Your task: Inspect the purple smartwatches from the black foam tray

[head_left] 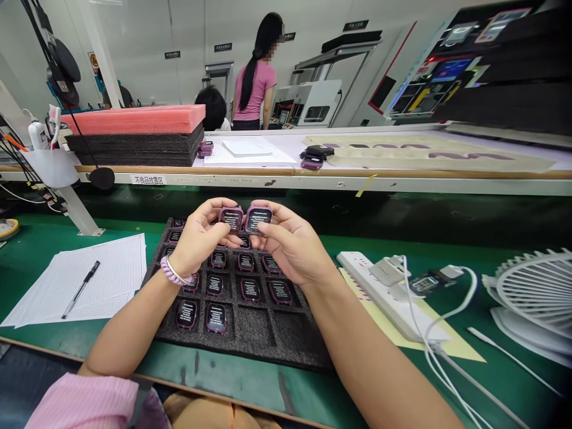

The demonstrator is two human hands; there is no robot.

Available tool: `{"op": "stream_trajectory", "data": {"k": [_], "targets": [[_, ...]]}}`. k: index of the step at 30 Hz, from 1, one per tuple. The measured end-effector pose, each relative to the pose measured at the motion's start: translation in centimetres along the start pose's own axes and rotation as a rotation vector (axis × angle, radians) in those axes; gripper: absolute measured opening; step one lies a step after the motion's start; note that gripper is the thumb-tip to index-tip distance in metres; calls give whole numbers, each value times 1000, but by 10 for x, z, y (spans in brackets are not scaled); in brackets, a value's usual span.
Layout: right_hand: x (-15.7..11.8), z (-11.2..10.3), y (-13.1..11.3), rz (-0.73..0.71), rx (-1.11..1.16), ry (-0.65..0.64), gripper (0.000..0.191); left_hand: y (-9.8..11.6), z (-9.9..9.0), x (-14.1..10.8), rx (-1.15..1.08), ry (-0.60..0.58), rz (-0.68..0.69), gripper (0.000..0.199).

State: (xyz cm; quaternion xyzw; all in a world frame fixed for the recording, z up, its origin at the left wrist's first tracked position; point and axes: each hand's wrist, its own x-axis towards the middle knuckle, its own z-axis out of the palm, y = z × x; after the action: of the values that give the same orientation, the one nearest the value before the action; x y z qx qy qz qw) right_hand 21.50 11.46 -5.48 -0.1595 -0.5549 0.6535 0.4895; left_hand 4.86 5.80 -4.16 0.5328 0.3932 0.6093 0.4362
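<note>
Purple-cased: two watch bodies held up side by side above the tray, screens facing the camera, their inner edges touching or nearly so.
Left hand [201,238]: fingers curled, pinching the left watch [231,218] between thumb and fingertips; a coiled band sits on the wrist.
Right hand [292,244]: fingers curled, pinching the right watch [258,218] the same way.
Tray [268,336]: black foam with square pockets, lying on the green bench just under the hands; most pockets hold more watch bodies, the near right ones hold none.
Left of tray: paper sheets [84,286] with a pen [80,289] on top.
Right of tray: white power strip [393,298] with cables, then a white fan [534,292].
Shelf behind: pink foam [136,119] on a stack of dark foam; farther back a person in a pink shirt [255,77] stands facing away.
</note>
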Motion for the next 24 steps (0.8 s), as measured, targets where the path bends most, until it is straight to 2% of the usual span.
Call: {"op": "stream_trajectory", "data": {"k": [24], "targets": [[-3,1,-2,-18,-111,-17,51,0,0,0,5,10,20,45]]}}
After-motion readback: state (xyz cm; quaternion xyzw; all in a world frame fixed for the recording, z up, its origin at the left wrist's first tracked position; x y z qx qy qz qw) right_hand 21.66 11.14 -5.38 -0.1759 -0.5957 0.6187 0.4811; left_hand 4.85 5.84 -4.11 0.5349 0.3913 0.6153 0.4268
